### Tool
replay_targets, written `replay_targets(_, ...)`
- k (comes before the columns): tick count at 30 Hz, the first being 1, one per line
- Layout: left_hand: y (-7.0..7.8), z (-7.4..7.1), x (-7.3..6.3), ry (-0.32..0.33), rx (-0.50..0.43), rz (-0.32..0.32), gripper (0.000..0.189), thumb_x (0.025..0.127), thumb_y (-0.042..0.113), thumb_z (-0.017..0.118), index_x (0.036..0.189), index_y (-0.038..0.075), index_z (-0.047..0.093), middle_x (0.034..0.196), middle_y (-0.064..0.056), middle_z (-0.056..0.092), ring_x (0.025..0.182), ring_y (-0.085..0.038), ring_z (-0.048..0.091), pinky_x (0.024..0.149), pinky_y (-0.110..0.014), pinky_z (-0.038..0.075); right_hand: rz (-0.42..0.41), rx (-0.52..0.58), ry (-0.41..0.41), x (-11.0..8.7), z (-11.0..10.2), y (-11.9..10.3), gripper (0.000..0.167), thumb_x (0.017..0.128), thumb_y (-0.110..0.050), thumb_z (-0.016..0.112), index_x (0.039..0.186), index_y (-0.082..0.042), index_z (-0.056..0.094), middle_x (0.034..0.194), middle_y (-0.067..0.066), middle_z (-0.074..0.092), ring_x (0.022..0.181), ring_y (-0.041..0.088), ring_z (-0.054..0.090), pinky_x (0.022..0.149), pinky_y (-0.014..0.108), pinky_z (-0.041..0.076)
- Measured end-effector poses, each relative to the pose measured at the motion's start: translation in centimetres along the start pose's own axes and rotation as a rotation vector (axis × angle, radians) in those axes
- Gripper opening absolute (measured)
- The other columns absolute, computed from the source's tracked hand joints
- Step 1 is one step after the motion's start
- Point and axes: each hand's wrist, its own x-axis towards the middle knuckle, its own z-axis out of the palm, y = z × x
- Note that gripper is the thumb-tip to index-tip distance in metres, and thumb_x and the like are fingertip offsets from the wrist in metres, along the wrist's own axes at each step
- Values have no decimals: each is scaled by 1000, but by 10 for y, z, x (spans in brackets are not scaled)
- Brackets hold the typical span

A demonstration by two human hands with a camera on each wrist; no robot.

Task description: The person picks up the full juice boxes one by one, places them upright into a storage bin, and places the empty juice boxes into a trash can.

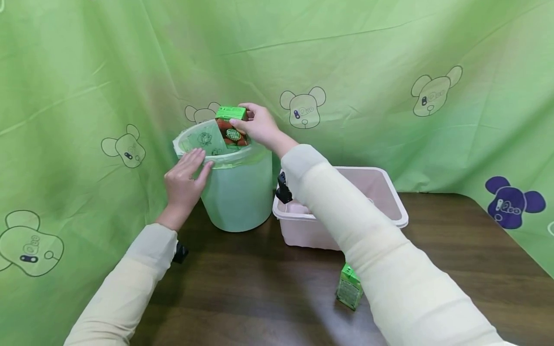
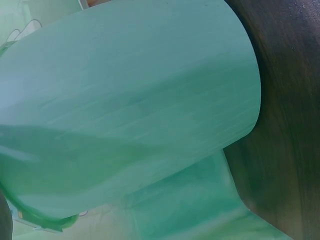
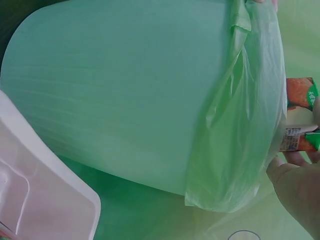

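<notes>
Over the mouth of a pale green bin (image 1: 242, 192), my right hand (image 1: 261, 126) grips a small drink carton (image 1: 233, 132) with a bright green top and a red-brown picture front. The carton's lower edge is at the bin's opening. A thin green bag (image 3: 227, 150) lines the bin and folds over its rim. On the left of that rim rests my left hand (image 1: 183, 180), its fingers straight and the thumb apart, touching the liner. The left wrist view is mostly filled by the bin wall (image 2: 125, 100). Fingers and carton (image 3: 299, 139) appear at the right wrist view's edge.
A pale pink rectangular tub (image 1: 307, 233) stands right of the bin, partly behind my right sleeve, with a whitish thing (image 1: 296, 207) inside. Another green carton (image 1: 348, 290) stands on the dark wooden table (image 1: 242, 293), partly covered by the sleeve. A green curtain (image 1: 355, 43) hangs behind.
</notes>
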Motion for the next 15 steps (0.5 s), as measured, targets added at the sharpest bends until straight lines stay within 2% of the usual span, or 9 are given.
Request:
replay_targets(9, 3, -1, -1, 8, -5, 0, 30, 84, 15, 77, 109, -1, 71, 110, -18, 67, 105, -33, 65, 99, -40, 48, 50, -59, -30, -2, 3, -2, 57, 94, -25, 67, 143, -6, 44, 122, 9, 61, 106, 17, 58, 88, 24, 50)
replay_targets(15, 4, 0, 0, -5, -4, 6, 31, 85, 16, 76, 111, 0, 71, 112, -18, 66, 106, -33, 65, 99, -39, 47, 83, -129, -38, -2, 1, -3, 60, 94, -31, 66, 145, -10, 43, 127, 7, 60, 110, 16, 57, 92, 24, 48)
